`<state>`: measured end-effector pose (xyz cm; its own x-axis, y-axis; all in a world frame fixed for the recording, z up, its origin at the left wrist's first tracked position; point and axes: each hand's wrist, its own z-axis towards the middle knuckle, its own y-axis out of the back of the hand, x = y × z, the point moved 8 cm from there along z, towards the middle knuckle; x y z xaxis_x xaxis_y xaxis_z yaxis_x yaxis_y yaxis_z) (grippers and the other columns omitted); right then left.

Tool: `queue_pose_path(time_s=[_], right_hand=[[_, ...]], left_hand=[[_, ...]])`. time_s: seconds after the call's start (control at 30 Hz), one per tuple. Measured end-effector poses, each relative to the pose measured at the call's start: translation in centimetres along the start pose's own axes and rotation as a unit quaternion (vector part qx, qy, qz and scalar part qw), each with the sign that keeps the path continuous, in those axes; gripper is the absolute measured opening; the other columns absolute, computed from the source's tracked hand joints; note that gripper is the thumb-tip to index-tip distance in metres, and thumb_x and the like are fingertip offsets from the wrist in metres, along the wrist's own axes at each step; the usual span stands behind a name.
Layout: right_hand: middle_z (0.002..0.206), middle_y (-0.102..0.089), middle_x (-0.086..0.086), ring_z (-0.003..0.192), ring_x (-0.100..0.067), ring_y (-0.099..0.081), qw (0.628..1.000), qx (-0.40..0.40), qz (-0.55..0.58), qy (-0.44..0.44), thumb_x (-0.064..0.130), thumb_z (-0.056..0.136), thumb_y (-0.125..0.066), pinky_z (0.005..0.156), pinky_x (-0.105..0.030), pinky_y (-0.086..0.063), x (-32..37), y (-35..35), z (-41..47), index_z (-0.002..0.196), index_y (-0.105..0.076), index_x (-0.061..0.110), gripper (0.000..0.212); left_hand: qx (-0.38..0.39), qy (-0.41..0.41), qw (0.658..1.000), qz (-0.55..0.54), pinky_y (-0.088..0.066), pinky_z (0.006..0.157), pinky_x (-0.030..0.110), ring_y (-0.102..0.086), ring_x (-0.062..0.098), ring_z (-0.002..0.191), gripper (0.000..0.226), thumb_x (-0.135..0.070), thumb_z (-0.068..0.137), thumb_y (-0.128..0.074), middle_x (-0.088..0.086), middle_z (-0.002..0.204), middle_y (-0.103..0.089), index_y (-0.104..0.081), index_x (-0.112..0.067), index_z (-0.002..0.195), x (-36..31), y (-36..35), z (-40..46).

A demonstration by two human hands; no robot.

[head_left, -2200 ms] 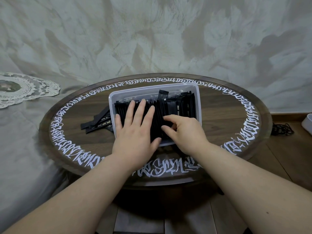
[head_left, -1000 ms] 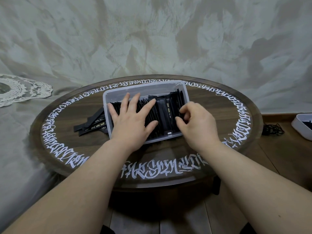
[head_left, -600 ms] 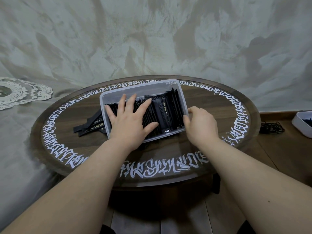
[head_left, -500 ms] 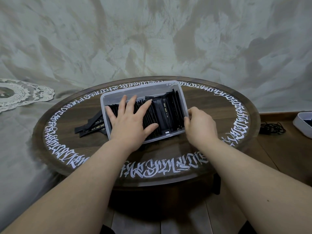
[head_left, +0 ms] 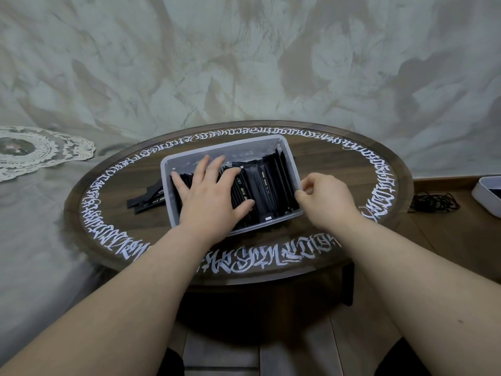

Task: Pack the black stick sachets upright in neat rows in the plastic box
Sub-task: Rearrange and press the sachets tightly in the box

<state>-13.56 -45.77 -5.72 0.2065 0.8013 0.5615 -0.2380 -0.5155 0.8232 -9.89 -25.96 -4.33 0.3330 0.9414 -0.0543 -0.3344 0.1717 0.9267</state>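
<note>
A clear plastic box (head_left: 227, 147) stands in the middle of the round table. It holds several black stick sachets (head_left: 271, 183), leaning in a row. My left hand (head_left: 208, 196) lies flat on the sachets in the left half of the box, fingers spread and straight. My right hand (head_left: 325, 199) is at the box's right wall, its fingers curled round the rim near the front right corner. A few loose black sachets (head_left: 147, 198) lie flat on the table just left of the box.
The dark wooden table (head_left: 339, 164) has white lettering round its rim. A lace doily (head_left: 40, 150) lies on grey cloth at far left. A white tray (head_left: 488, 196) and a black cord bundle (head_left: 433, 202) are on the floor at right.
My right hand has left the sachets inside the box and moved to its right rim, now gripping it. My left hand stays pressed on the sachets.
</note>
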Motion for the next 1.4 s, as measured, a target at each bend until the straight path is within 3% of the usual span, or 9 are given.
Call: queue_pose_path(time_s=[0.1,0.17,0.23,0.37,1.0,1.1,1.17,1.27,1.4], right_hand=[[0.101,-0.055,0.004,0.089,-0.016,-0.053,0.994,-0.098,0.022,0.032,0.034,0.087,-0.062,0.076,-0.03,-0.043,1.3,1.8,-0.6,0.114,-0.054,0.021,0.031],[0.089,-0.055,0.007,0.082,-0.014,-0.053,0.985,-0.145,0.048,0.083,0.031,0.088,-0.062,0.075,-0.029,-0.042,3.1,2.6,-1.3,0.108,-0.057,0.02,0.024],[0.084,-0.062,0.007,0.083,-0.017,-0.059,0.983,-0.122,0.056,0.123,0.029,0.089,-0.061,0.081,-0.033,-0.048,4.8,1.8,-1.8,0.105,-0.063,0.019,0.018],[0.102,-0.069,0.001,0.099,-0.02,-0.062,0.987,-0.054,-0.002,0.152,0.031,0.093,-0.055,0.088,-0.036,-0.049,6.6,-1.3,-2.0,0.121,-0.06,0.018,0.031],[0.099,-0.065,-0.003,0.097,-0.025,-0.059,0.999,-0.019,-0.006,0.04,0.038,0.093,-0.055,0.075,-0.033,-0.047,6.0,-3.3,-0.5,0.112,-0.054,0.015,0.03],[0.095,-0.063,0.0,0.094,-0.023,-0.059,1.0,-0.009,-0.001,0.027,0.039,0.091,-0.057,0.071,-0.031,-0.045,5.8,-3.4,-0.4,0.101,-0.054,0.019,0.023],[0.096,-0.06,0.0,0.093,-0.023,-0.058,0.998,-0.015,-0.032,0.053,0.039,0.091,-0.055,0.069,-0.029,-0.041,6.1,-3.4,-0.7,0.097,-0.055,0.019,0.02],[0.104,-0.055,-0.001,0.095,-0.023,-0.057,0.99,-0.039,-0.074,0.109,0.038,0.094,-0.051,0.071,-0.03,-0.039,6.9,-3.3,-1.3,0.108,-0.059,0.017,0.026],[0.103,-0.062,-0.003,0.096,-0.023,-0.059,0.988,-0.03,-0.065,0.134,0.035,0.096,-0.049,0.074,-0.032,-0.044,7.0,-4.0,-1.7,0.113,-0.058,0.016,0.027]], left_hand=[[-0.001,0.01,1.0,-0.015,0.003,0.108,0.069,-0.001,0.019,0.147,0.064,-0.063,0.084,-0.053,-0.005,0.158,-0.016,-0.036,-0.037,0.14,0.4,-0.1,0.0],[-0.007,0.01,1.0,-0.018,0.004,0.108,0.068,-0.002,0.019,0.147,0.064,-0.062,0.084,-0.053,-0.005,0.158,-0.017,-0.036,-0.036,0.14,0.4,0.0,-0.2],[-0.013,0.005,1.0,-0.015,0.005,0.108,0.068,-0.002,0.019,0.147,0.065,-0.062,0.084,-0.055,-0.005,0.157,-0.017,-0.036,-0.036,0.14,0.1,0.1,-0.3],[-0.02,-0.008,1.0,-0.006,0.006,0.108,0.068,0.0,0.019,0.148,0.066,-0.06,0.083,-0.056,-0.004,0.157,-0.017,-0.036,-0.034,0.141,-0.2,0.1,-0.4],[-0.023,-0.02,0.999,-0.023,0.009,0.111,0.061,-0.003,0.017,0.148,0.075,-0.056,0.079,-0.063,-0.003,0.156,-0.023,-0.038,-0.025,0.142,-0.6,0.1,-0.4],[-0.017,-0.025,0.999,-0.023,0.01,0.111,0.061,-0.002,0.017,0.148,0.072,-0.052,0.082,-0.061,-0.002,0.157,-0.021,-0.036,-0.024,0.143,-0.8,0.2,-0.6],[-0.015,-0.029,0.999,-0.027,0.012,0.111,0.06,-0.001,0.018,0.148,0.068,-0.047,0.085,-0.059,-0.002,0.157,-0.019,-0.036,-0.022,0.143,-1.0,0.3,-0.8],[-0.021,-0.027,0.998,-0.046,0.011,0.111,0.059,-0.004,0.018,0.148,0.058,-0.039,0.09,-0.054,-0.002,0.156,-0.022,-0.039,-0.02,0.142,-0.9,0.5,-0.9],[-0.043,-0.026,0.997,-0.061,0.01,0.112,0.057,-0.009,0.018,0.147,0.045,-0.031,0.094,-0.05,-0.001,0.153,-0.03,-0.046,-0.019,0.137,-0.6,0.8,-0.6]])
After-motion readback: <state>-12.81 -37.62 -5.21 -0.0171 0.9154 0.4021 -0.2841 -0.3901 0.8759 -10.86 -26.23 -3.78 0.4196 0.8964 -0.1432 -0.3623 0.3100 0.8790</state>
